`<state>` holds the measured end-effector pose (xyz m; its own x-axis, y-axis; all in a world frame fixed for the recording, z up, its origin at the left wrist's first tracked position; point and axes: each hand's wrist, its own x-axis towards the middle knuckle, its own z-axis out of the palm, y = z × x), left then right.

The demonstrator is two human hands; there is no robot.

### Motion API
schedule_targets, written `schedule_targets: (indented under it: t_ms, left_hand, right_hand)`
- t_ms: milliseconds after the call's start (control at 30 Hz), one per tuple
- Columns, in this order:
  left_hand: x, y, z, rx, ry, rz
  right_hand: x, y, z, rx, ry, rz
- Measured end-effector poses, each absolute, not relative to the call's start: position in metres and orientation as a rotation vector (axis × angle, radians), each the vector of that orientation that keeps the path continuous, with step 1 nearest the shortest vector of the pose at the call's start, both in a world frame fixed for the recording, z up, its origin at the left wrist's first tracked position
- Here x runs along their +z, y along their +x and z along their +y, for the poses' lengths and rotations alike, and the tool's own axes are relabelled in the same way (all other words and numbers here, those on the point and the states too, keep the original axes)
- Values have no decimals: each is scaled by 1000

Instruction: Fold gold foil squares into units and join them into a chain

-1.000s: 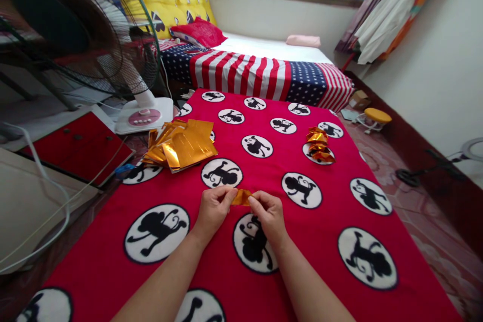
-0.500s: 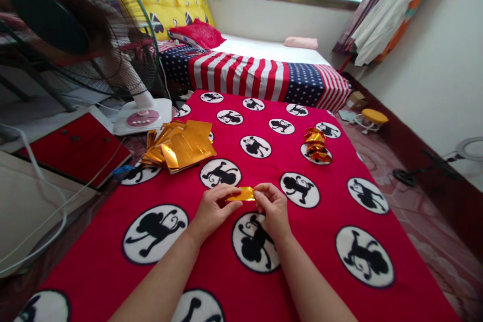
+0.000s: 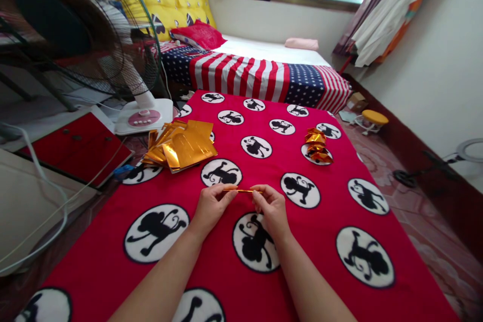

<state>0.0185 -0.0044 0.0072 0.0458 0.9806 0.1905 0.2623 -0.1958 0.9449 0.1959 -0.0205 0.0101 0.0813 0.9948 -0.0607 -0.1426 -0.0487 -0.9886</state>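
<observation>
Between my two hands a folded piece of gold foil paper (image 3: 244, 191) is stretched level, seen edge-on as a thin strip. My left hand (image 3: 213, 206) pinches its left end between thumb and fingers, and my right hand (image 3: 270, 205) pinches the right end. Both hands are over the red cloth (image 3: 309, 241) printed with black monkeys in white circles. Up and to the left lies a loose pile of flat gold foil sheets (image 3: 188, 146). At the right, several folded gold foil pieces (image 3: 317, 145) sit nested in a row.
A white-based electric fan (image 3: 145, 115) stands beyond the table's left edge, near a red panel (image 3: 77, 146). Behind the table is a bed (image 3: 245, 78) with a star-and-stripe cover. On the floor at right are a yellow stool (image 3: 374, 116) and a stand with a round base (image 3: 404, 177).
The foil piece has turned from showing its broad face to showing only its thin edge. My hands stay at its two ends, with the fingers slightly shifted.
</observation>
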Motion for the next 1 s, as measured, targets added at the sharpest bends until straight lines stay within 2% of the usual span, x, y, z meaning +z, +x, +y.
schedule_targets:
  t_ms: [367, 700, 1000]
  left_hand:
    - [9, 20, -4, 1176, 1636, 1248]
    - [17, 24, -9, 1152, 1803, 1263]
    - [18, 25, -10, 1191, 1825, 1241]
  right_hand:
    - [9, 193, -21, 1158, -1211, -1077]
    - [14, 189, -25, 359, -1330, -1653]
    - [14, 189, -23, 90, -1308, -1878]
